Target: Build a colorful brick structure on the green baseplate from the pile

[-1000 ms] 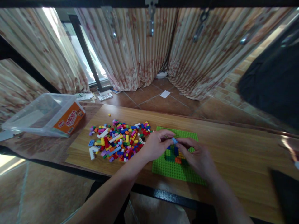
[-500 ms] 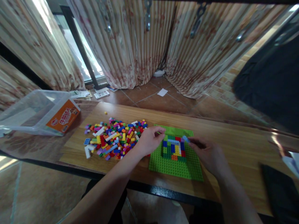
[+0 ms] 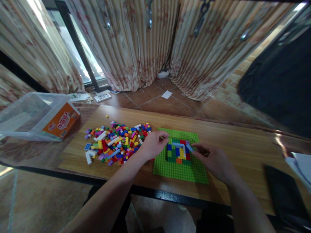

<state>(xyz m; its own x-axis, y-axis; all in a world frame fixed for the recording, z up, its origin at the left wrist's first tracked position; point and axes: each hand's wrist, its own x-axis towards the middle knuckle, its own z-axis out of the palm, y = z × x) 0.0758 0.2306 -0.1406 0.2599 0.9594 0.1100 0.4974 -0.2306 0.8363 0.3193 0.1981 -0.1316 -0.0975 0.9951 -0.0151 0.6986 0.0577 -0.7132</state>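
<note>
My right hand pinches a light blue brick between thumb and fingertips, at the right side of a low block of bricks. That block has blue, green, red, yellow, orange and white-blue pieces and sits on a green studded baseplate. Whether the held brick touches the block I cannot tell. Over the baseplate's left edge is my left hand, thumb and index finger curved with a gap between their tips and nothing visible in them. Its wrist partly covers a heap of loose mixed bricks.
A clear plastic box with an orange label stands at the left end of the wooden table. One small yellow brick lies behind the heap. A dark flat object and white papers lie at right. Curtains hang beyond.
The light blue brick in my right hand has turned and sits slightly lower, closer to the block's right side. My left hand stays by the baseplate's left edge. The whole view has shifted slightly.
</note>
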